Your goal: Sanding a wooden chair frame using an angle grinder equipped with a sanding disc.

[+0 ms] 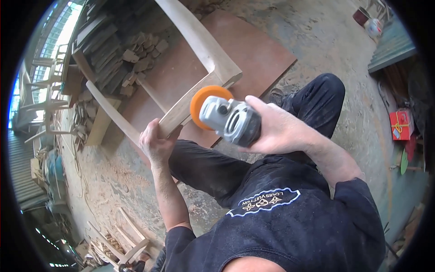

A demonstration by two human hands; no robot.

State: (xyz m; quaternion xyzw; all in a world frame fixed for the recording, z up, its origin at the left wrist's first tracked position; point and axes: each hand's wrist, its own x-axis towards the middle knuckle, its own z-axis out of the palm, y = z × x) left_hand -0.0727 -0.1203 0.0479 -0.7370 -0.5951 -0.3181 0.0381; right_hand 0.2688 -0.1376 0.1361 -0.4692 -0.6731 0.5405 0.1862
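My right hand [281, 129] is wrapped round the body of a grey angle grinder [231, 120]. An orange disc [198, 109] on the grinder's head overlaps the edge of a bare wooden chair frame [188, 100]. Whether disc and wood touch, I cannot tell. At the near left corner of this frame, my left hand [156, 144] is closed round the wood, its thumb on top and some fingers hidden beneath. Two long curved legs run away from me, joined by the rail in front and a thinner bar behind it.
Under the frame lies a reddish-brown board [258, 45] on the dusty concrete floor. Offcuts and stacked planks [102, 45] fill the far left. More chair frames [45, 104] stand at the left, another [131, 249] at the lower left. A red box [401, 125] is at the right.
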